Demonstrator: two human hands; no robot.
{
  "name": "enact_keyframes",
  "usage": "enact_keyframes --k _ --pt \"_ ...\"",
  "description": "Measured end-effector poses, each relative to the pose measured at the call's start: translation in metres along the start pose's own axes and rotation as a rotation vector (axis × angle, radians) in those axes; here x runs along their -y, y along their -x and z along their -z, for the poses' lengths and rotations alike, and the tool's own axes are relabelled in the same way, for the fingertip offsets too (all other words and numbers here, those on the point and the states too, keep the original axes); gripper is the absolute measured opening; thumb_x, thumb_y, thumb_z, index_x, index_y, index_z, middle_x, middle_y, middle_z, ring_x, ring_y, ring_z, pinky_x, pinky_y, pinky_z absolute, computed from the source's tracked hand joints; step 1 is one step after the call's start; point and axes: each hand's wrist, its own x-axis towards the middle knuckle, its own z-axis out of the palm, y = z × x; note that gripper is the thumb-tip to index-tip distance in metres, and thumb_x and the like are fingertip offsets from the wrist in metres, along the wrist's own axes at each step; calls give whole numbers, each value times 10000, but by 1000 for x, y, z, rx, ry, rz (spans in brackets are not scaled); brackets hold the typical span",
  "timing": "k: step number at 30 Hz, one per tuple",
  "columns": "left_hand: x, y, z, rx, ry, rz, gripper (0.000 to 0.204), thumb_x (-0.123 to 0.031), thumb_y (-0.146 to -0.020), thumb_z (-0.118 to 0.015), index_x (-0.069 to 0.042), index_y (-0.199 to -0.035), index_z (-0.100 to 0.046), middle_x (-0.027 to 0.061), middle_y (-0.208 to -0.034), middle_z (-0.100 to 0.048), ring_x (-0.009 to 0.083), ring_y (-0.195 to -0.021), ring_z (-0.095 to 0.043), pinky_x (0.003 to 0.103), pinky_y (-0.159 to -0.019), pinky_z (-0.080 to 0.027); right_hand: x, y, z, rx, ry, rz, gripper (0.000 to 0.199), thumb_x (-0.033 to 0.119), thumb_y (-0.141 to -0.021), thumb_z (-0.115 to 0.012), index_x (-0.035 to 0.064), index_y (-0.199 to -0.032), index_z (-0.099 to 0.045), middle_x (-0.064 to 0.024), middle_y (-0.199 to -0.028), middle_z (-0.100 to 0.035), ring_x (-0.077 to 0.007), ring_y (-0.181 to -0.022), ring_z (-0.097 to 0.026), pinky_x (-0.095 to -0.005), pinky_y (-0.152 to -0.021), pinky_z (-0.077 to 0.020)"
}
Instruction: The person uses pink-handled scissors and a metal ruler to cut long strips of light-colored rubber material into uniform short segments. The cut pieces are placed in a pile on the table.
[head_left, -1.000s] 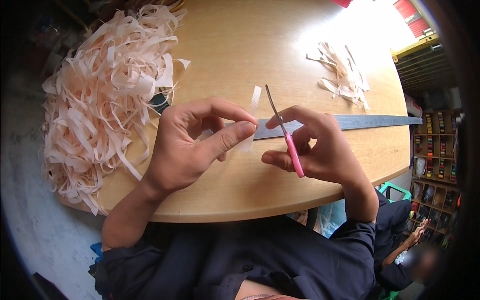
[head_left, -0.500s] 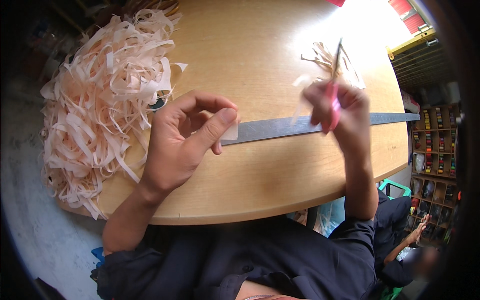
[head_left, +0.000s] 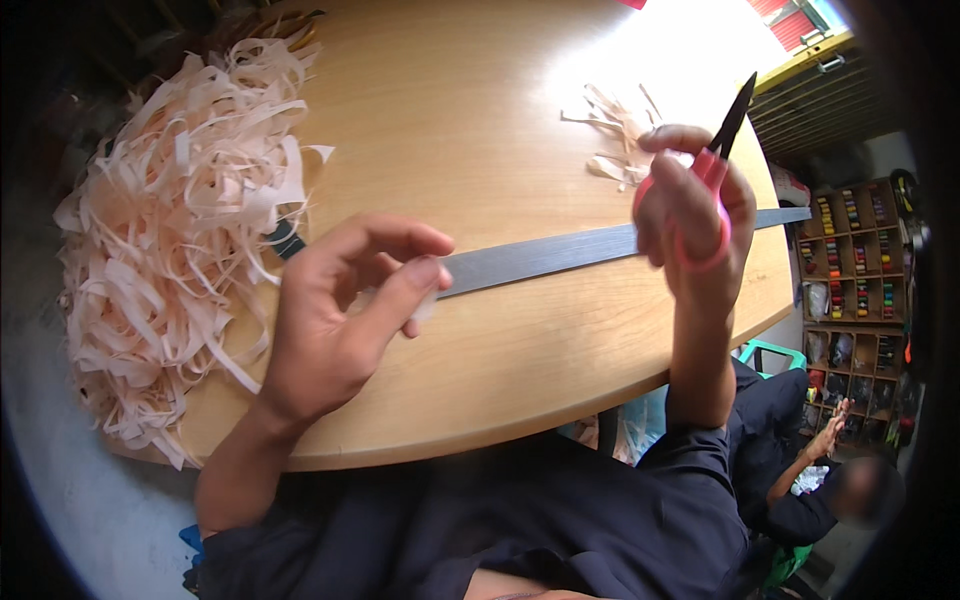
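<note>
My left hand [head_left: 335,325] is half curled, its thumb pressing a small pale piece of fabric strip [head_left: 426,306] against the fingers, just over the left end of a steel ruler [head_left: 550,257]. My right hand [head_left: 700,230], raised above the ruler's right part, grips scissors [head_left: 708,178] by their pink handles. Their dark blades point up and to the right and look closed together. Past the right hand lies a small pile of narrow pale offcuts [head_left: 615,125]. A large tangled heap of pale pink fabric strips [head_left: 170,250] covers the table's left side.
The wooden table [head_left: 440,120] has a rounded near edge just before my body. Something dark green [head_left: 287,240] pokes out from under the heap. At the right, a person [head_left: 825,480] sits by a shelf of coloured thread spools [head_left: 848,250]. A green stool [head_left: 775,357] stands below the table.
My right hand has turned, tipping the scissors' blades to the right. The left hand still holds the small piece, now slightly lower. The whole view has shifted a little.
</note>
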Motion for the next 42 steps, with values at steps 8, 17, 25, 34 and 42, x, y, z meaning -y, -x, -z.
enact_keyframes --k 8,17,25,34,42 --pt "-61 11 20 452 741 -521 116 -54 -1016 -651 -78 -1119 -603 35 -810 -602 116 -658 -568 354 -757 -482 0 7 -13 -60 126 49 170 139 -996 -746 -25 -1023 -713 -45 -604 -658 -94 -469 -621 -206 -421 -420" --pt "-75 25 0 533 676 -570 165 -47 -1011 -662 -63 -1159 -589 57 -845 -636 116 -678 -588 327 -707 -479 1 12 -6 -197 234 -30 190 196 -976 -773 17 -975 -708 -28 -549 -621 -56 -410 -502 -198 -436 -324" --pt "-76 33 -3 491 621 -571 210 -41 -1008 -672 -49 -1194 -576 77 -876 -666 116 -697 -607 302 -663 -477 -1 13 -8 -186 227 -16 189 191 -976 -766 13 -966 -702 -18 -550 -606 -60 -414 -518 -195 -429 -341" --pt "-67 29 -8 160 401 -446 260 -33 -1003 -684 -34 -1233 -561 100 -911 -699 116 -717 -627 274 -613 -475 -5 13 -8 -175 234 -38 178 175 -975 -764 5 -977 -709 -15 -558 -606 -67 -421 -534 -201 -424 -346" --pt "-21 -3 -10 -4 153 54 305 -32 -1005 -697 -17 -1270 -547 122 -942 -731 102 -735 -638 238 -573 -466 6 14 -22 154 62 -311 168 114 -975 -764 -52 -987 -753 -65 -674 -702 -122 -525 -683 -226 -448 -466"
